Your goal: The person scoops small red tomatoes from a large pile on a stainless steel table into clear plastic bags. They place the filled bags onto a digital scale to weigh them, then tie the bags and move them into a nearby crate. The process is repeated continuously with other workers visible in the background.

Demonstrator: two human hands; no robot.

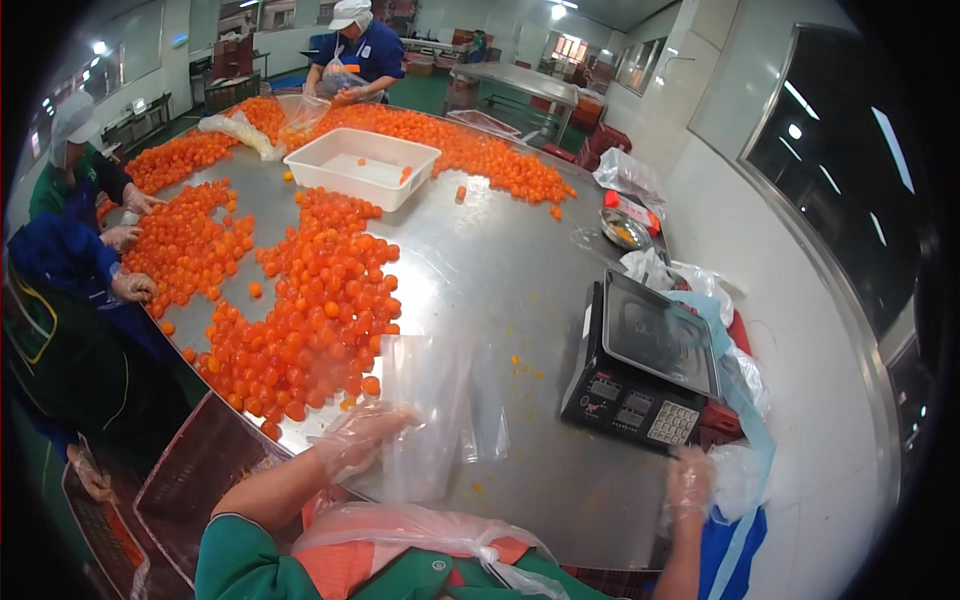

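Note:
My left hand (362, 438), in a clear glove, is closed on the edge of a clear plastic bag (425, 400). The bag stretches over the metal table, beside a large heap of glossy orange balls that look like egg yolks (310, 310). At the table's right front edge is my gloved right hand (690, 482), just below a black digital scale (645, 360) and beside crumpled clear plastic (735, 480). Its fingers are blurred, so I cannot see whether it holds anything. Nothing lies on the scale's pan.
A white plastic tub (362, 165) with a few orange pieces stands mid-table. A metal bowl (625, 230) sits at the right edge. Co-workers' gloved hands (133, 287) reach in from the left; another person (355, 60) handles a bag at the far end. A dark red crate (190, 480) stands lower left.

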